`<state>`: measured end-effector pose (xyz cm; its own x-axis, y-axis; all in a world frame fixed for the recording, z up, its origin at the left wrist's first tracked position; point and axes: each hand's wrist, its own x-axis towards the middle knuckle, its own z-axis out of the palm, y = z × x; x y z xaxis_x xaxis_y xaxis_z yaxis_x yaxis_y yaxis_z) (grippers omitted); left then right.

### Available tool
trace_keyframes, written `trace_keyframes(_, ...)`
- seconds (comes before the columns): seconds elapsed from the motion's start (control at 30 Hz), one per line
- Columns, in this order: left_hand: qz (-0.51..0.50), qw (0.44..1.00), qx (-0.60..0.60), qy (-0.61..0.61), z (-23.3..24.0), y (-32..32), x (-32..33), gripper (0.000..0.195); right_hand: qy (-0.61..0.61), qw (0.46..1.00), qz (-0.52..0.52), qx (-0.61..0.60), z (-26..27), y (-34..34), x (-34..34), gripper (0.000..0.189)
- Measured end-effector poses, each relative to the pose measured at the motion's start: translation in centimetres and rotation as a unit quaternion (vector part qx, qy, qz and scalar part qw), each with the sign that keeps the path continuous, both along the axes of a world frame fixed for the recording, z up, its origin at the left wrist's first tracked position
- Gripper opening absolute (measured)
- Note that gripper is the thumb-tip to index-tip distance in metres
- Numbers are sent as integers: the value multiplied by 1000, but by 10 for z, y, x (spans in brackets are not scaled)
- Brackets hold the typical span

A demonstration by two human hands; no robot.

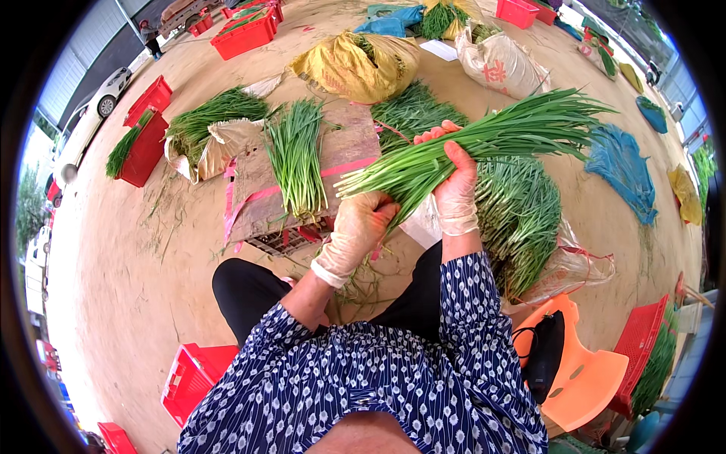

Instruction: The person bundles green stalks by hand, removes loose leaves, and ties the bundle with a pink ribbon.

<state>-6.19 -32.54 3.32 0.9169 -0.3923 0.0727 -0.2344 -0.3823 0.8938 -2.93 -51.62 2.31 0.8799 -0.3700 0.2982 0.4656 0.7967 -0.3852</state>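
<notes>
A bundle of long green leafy stalks, probably garlic chives (422,164), slants across in front of me, pale stem ends to the left and leaf tips to the right. My right hand (458,170), in a thin translucent glove, wraps around its middle. At the stem ends my left hand (363,224), gloved too, is closed with thumb and fingers pinching at the lower stems; its fingertips are partly hidden. Below and left, a smaller bunch of chives (298,164) lies on a worn board (351,139) with pink tape, set on a plastic crate (286,241).
Loose chives heap (516,221) to the right on a plastic sack (573,267). Another chive pile (215,116) lies left. A yellow sack (357,65) and a white sack (499,62) stand beyond. An orange chair (590,374) holding a black pouch (545,354) is at my right; a red crate (195,377) is at my left.
</notes>
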Motion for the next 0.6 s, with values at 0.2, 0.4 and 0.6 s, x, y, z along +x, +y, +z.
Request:
trace_keyframes(0.2, -37, 997, -69, 8, -15, 3, 2, 11, 59, 997, 8, 38, -2, 4, 5, 41)
trace_keyframes(0.4, -156, 986, -26, 57, 3, 53, -29, 10, 76, 993, 17, 90, -2, -8, -1, 39)
trace_keyframes(0.6, -253, 928, 272, 32, -53, 122, -48, 17, 72, 993, -21, 90, -2, -23, 1, 38)
